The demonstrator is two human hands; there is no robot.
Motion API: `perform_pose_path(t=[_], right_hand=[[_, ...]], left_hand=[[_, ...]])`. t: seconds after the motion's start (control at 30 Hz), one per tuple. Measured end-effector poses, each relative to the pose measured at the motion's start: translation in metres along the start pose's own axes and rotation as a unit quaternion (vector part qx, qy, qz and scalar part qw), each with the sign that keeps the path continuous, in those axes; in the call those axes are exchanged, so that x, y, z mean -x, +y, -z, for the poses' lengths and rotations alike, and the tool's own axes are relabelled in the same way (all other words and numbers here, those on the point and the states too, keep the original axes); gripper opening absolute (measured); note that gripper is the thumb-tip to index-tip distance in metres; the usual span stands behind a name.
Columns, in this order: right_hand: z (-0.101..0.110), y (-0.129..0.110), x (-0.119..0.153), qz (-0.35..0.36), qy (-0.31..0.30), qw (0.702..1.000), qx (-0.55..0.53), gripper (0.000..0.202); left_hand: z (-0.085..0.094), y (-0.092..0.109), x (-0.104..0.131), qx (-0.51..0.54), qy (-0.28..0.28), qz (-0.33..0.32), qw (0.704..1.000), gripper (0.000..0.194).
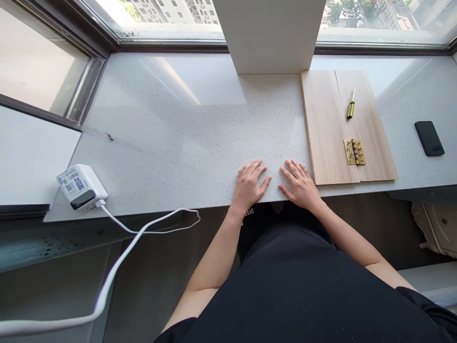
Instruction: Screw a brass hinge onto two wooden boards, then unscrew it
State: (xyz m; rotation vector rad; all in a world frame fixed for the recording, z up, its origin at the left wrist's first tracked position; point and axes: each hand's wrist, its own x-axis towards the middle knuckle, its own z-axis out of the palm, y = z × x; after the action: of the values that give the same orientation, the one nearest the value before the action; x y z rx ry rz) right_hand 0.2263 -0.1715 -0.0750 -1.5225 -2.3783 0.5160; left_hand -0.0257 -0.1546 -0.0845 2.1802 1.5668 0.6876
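Note:
My left hand (249, 186) lies palm down on the speckled white counter (185, 143) at its front edge, fingers apart and holding nothing. Just right of it, my right hand (300, 185) rests flat too, fingers spread, beside the lower left corner of two light wooden boards (324, 128) laid side by side. A brass hinge (354, 152) with screws on it sits across the seam of the boards. Farther back on the right board is a screwdriver (351, 105) with a yellow and black handle.
A black phone (429, 138) lies at the far right. At the left, a white power adapter (82, 186) has a white cable (114, 269) hanging over the front edge. A white pillar (269, 35) stands between the windows behind the counter.

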Motion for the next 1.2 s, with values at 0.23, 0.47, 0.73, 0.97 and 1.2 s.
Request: perform_pose_path(t=[0.23, 0.47, 0.73, 0.97, 1.2], right_hand=[[0.020, 0.003, 0.019, 0.034, 0.068, 0.996, -0.055, 0.055], [0.098, 0.099, 0.052, -0.055, 0.337, 0.940, -0.008, 0.044], [0.142, 0.230, 0.087, -0.342, 0.340, 0.875, 0.033, 0.058], [0.155, 0.261, 0.078, -0.389, 0.256, 0.885, 0.003, 0.060], [0.144, 0.263, 0.076, -0.367, 0.228, 0.901, 0.034, 0.068]], left_hand=[[-0.004, 0.010, -0.007, 0.002, 0.003, 0.025, 1.000, 0.041], [-0.026, 0.061, -0.035, 0.171, -0.091, -0.005, 0.981, 0.057], [-0.071, 0.103, -0.091, 0.362, -0.123, 0.063, 0.922, 0.078], [-0.081, 0.123, -0.106, 0.369, -0.136, 0.036, 0.919, 0.076], [-0.066, 0.139, -0.097, 0.292, -0.111, 0.050, 0.949, 0.068]])
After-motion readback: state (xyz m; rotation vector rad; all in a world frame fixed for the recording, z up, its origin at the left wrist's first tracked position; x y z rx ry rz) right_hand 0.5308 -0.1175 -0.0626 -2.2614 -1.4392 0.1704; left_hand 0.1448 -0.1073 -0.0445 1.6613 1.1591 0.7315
